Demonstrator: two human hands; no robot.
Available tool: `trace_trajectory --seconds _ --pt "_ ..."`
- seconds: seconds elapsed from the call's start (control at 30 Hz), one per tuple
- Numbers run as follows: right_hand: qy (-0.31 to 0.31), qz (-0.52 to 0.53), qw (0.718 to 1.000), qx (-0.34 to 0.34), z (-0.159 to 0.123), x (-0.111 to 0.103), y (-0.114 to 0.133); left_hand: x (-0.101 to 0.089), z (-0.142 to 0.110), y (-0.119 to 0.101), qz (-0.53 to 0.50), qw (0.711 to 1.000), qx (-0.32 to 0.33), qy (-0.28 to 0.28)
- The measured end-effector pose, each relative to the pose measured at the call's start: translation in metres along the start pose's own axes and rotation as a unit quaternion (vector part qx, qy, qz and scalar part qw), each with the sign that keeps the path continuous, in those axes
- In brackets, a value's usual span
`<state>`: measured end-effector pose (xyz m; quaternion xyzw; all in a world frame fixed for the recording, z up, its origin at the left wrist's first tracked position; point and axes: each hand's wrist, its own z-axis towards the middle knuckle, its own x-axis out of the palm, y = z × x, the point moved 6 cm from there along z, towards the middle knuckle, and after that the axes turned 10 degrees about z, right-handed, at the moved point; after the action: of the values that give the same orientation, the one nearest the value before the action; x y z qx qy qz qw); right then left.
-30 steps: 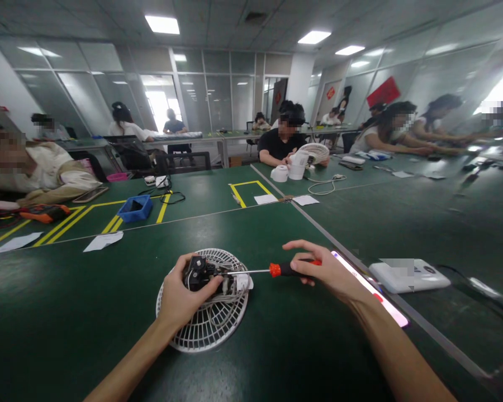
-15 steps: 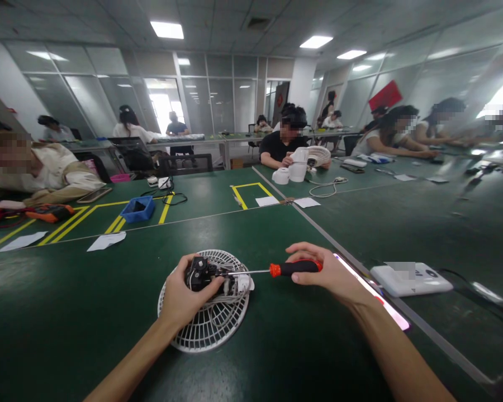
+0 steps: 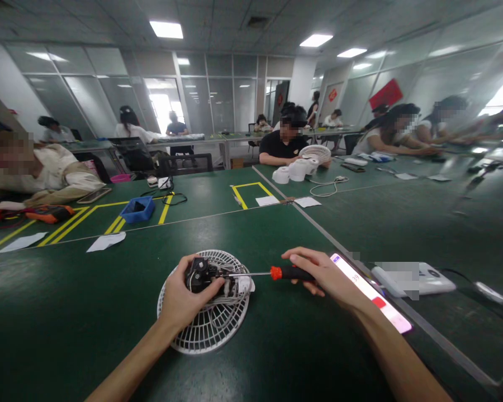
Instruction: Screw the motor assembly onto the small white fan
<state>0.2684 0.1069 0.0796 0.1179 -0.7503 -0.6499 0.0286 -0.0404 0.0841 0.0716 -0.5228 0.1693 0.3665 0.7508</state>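
Observation:
A white round fan grille [image 3: 205,329] lies on the green table, with a black fan motor [image 3: 201,272] and bundled pale wires [image 3: 228,298] on top of it. My left hand [image 3: 188,296] is closed around the motor, its thumb along the near side. My right hand [image 3: 314,273] holds a screwdriver [image 3: 291,272] by its black and red handle, the fingers loosely curled at the handle's rear end. The screwdriver's shaft points left, almost level, and its tip meets the motor beside my left thumb. What exactly the tip touches is too small to tell.
A lit phone [image 3: 371,293] lies beside my right wrist, and a white device [image 3: 413,279] with a cable sits farther right. A blue tray [image 3: 137,209] stands at the back left near paper slips [image 3: 107,241]. Across the table, a person [image 3: 283,142] handles white fan parts [image 3: 297,169].
My right hand has shifted and turned over the screwdriver handle, its fingers now lower and covering the rear end. My left hand and the motor stay put. The person opposite has lowered a white part.

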Motion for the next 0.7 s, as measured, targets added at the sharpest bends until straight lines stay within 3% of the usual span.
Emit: trace_trajectory --seconds 0.27,0.47,0.7 --pt "-0.027 0.026 0.997 -0.07 -0.004 -0.008 0.015 0.001 -0.001 0.004 -0.001 1.0 -0.005 0.002" --pt "0.002 0.081 0.989 -0.121 -0.003 -0.005 0.016 0.002 -0.001 0.005 -0.006 1.0 -0.006 0.003" --pt "0.003 0.071 0.997 0.007 0.003 0.0 -0.004 0.0 -0.001 0.005 -0.015 1.0 -0.014 0.002"
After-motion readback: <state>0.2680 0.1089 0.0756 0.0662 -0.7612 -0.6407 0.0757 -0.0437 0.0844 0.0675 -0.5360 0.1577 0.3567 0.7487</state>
